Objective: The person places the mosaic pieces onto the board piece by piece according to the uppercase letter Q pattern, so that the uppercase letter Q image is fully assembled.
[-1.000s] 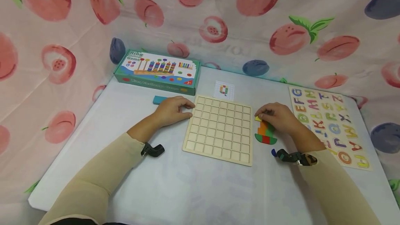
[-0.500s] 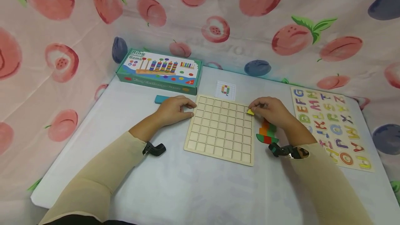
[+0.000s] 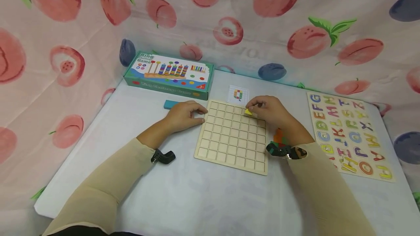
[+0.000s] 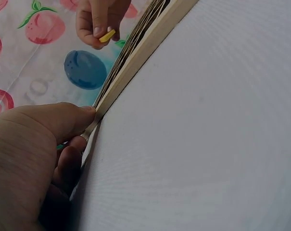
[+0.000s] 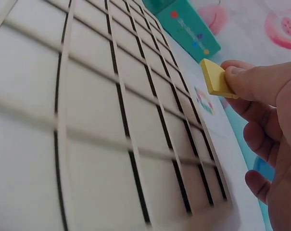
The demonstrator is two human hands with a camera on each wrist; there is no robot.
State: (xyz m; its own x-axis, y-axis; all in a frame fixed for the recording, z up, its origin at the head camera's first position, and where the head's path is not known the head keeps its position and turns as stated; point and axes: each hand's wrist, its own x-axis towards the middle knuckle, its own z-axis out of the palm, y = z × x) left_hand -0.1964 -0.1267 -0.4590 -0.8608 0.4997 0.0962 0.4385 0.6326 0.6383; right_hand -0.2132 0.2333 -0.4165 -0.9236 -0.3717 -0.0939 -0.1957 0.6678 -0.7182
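A wooden grid board (image 3: 226,145) of square cells lies flat in the middle of the table. At its left edge, my left hand (image 3: 183,116) holds the board between thumb and fingers, as the left wrist view of that hand (image 4: 32,149) shows. Over the board's far right part, my right hand (image 3: 272,112) pinches a small yellow tile with one curved side (image 5: 213,79) between thumb and fingertips, raised off the cells. Behind the board lies a card (image 3: 238,94) printed with a coloured letter Q. Orange, green and red tiles (image 3: 278,137) sit right of the board, partly hidden by my right wrist.
A green Ring Challenge Game box (image 3: 170,77) stands at the back left. A teal block (image 3: 170,104) lies behind my left hand, partly covered. To the right is an alphabet board (image 3: 351,137) with colourful letters. A fruit-patterned cloth (image 3: 197,21) hangs behind the table.
My right hand has picked up the yellow tile from the group at the right and carried it left over the board's far part. My left hand stays at the board's edge.
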